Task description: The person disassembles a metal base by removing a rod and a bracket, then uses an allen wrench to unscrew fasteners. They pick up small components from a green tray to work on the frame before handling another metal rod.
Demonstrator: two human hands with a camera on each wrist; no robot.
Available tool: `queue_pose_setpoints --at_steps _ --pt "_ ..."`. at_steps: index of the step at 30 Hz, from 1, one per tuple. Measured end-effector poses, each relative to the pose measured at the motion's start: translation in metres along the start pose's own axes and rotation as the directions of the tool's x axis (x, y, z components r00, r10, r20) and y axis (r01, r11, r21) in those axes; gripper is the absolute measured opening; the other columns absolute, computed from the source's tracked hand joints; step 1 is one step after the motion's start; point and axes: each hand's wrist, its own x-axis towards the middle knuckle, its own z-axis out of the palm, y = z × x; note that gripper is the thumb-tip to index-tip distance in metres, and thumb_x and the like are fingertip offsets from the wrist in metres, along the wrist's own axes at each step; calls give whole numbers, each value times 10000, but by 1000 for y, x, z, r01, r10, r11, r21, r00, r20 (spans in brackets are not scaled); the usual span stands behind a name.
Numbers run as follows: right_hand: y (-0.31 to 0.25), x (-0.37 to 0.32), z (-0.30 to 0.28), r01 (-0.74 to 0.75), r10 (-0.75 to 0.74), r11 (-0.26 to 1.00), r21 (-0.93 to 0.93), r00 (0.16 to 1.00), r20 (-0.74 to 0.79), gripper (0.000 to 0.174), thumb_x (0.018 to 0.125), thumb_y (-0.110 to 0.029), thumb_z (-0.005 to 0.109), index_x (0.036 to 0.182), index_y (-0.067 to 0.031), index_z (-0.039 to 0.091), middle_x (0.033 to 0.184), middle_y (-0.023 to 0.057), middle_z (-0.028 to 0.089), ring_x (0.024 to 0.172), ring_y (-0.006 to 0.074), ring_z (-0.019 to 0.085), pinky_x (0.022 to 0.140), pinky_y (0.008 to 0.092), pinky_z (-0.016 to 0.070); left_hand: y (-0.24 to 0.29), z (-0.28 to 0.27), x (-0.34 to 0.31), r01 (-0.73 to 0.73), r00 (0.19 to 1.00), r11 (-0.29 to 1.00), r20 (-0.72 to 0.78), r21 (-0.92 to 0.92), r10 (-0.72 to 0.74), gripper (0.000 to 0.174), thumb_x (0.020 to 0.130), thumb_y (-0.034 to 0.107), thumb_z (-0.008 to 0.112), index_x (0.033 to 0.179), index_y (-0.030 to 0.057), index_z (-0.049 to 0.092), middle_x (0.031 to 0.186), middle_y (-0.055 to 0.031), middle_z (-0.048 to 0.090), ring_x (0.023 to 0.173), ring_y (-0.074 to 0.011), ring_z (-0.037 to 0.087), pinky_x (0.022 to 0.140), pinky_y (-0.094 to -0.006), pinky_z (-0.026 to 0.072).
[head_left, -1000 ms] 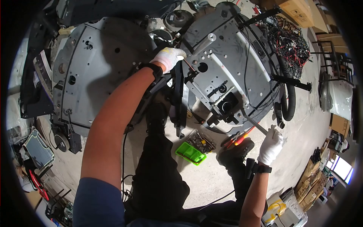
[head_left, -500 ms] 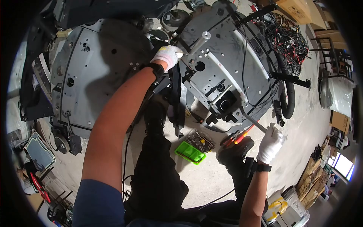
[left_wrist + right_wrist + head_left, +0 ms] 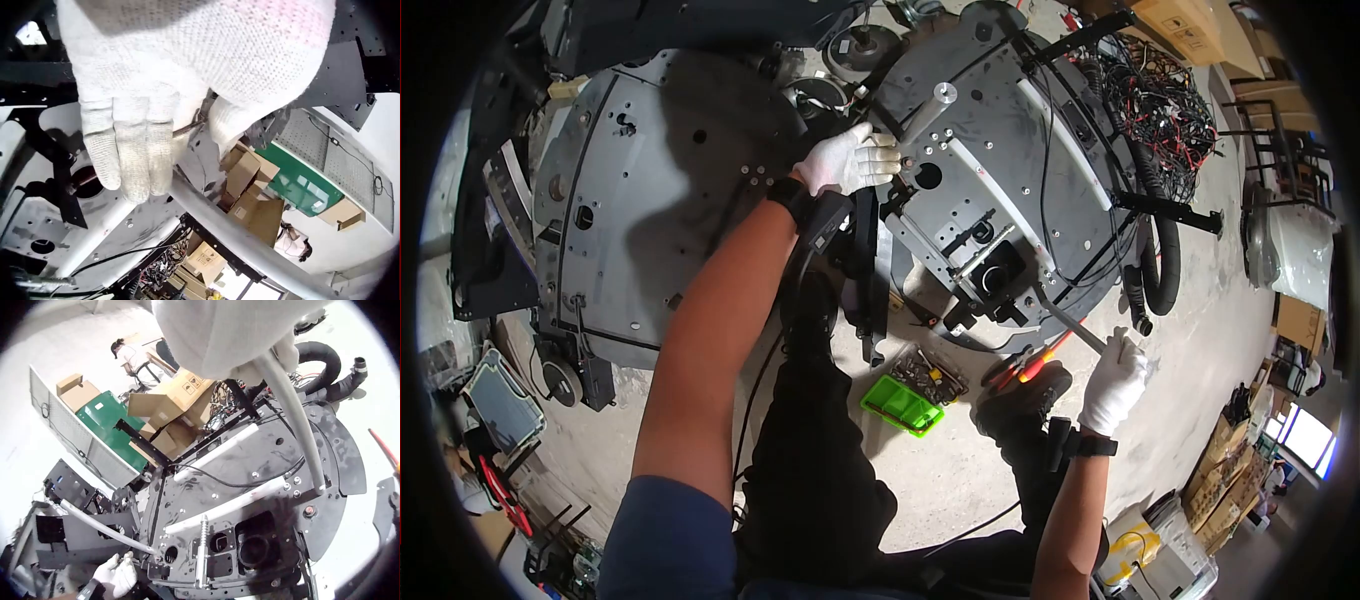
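My white-gloved left hand (image 3: 850, 162) is at the near-left edge of a dark metal panel (image 3: 1005, 115). In the left wrist view its fingers (image 3: 133, 156) are straight, and a thin brownish metal rod (image 3: 187, 130) passes partly hidden among them, its end close to the thumb. My right hand (image 3: 1115, 382), also gloved, grips the upper end of a grey tube (image 3: 1078, 327). The right wrist view shows this tube (image 3: 297, 419) standing up from the panel near several bolts. A second, white-topped post (image 3: 930, 112) rises beside the left hand.
Another large panel (image 3: 690, 200) lies to the left. Between the shoes sit a green tray (image 3: 895, 398) and a heap of small hardware (image 3: 927, 372). A red-yellow handled tool (image 3: 1034, 370) is by the right shoe. At right are a black hose (image 3: 1166, 270) and tangled wires (image 3: 1165, 130).
My left hand has turned over and its curled fingers have straightened; the rod it pinched is now mostly hidden in the head view. The right hand stays on the tube.
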Motion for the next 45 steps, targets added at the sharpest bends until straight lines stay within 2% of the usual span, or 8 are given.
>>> queue_pose_setpoints --at_steps 4,12,15,24,27,34,39,45 --pt "6 -1 4 25 -24 999 47 999 -31 128 836 -119 579 872 -21 653 721 140 584 661 257 584 586 327 454 -7 -8 4 -11 999 998 48 -58 14 375 917 409 435 994 62 554 817 -33 572 746 -154 553 682 -283 468" --pt "-3 1 -1 12 -11 999 35 999 -34 140 836 -127 570 852 -13 650 679 147 582 639 245 554 602 337 433 -3 -1 2 100 919 944 -393 313 32 444 835 489 549 813 49 600 556 21 401 418 -94 383 384 -242 324" --pt "-5 0 0 -27 29 998 51 999 -37 147 842 -135 570 810 -13 644 661 143 573 617 246 544 587 347 428 -4 2 7 138 898 954 -439 264 -8 442 864 482 504 945 64 624 484 55 307 347 -83 263 341 -230 244" --pt "-5 0 0 -73 74 991 107 997 -2 165 849 -140 558 789 -5 633 637 145 563 597 249 531 580 351 419 -8 -6 6 65 969 993 -231 -102 -88 362 922 373 440 980 45 584 559 62 320 472 -73 328 432 -243 292" --pt "-6 0 2 3 16 989 149 992 -127 163 847 -134 558 786 -1 631 632 150 558 587 247 523 577 348 412 -12 -13 18 64 937 969 -319 -239 -141 335 925 360 435 911 66 594 559 54 361 441 -85 329 422 -253 295" --pt "2 2 -1 6 -6 1000 6 1000 11 123 823 -107 584 851 -10 654 676 134 576 611 244 564 568 323 439 -22 8 16 -149 964 935 -257 -322 65 260 900 331 514 892 81 586 598 26 378 512 -96 362 482 -250 332" --pt "1 2 0 -26 26 999 -42 1000 12 130 826 -132 587 841 -22 655 675 129 579 603 257 574 549 334 447 -27 5 17 -207 919 969 -366 -138 144 243 845 341 606 862 99 605 599 43 394 499 -83 377 467 -228 341" --pt "0 3 0 -58 59 998 -34 998 14 165 847 -164 563 799 -34 650 671 139 582 602 269 578 542 339 450 -35 6 27 -292 704 931 -609 221 365 253 801 316 663 815 65 635 701 4 563 488 -65 452 459 -222 422"
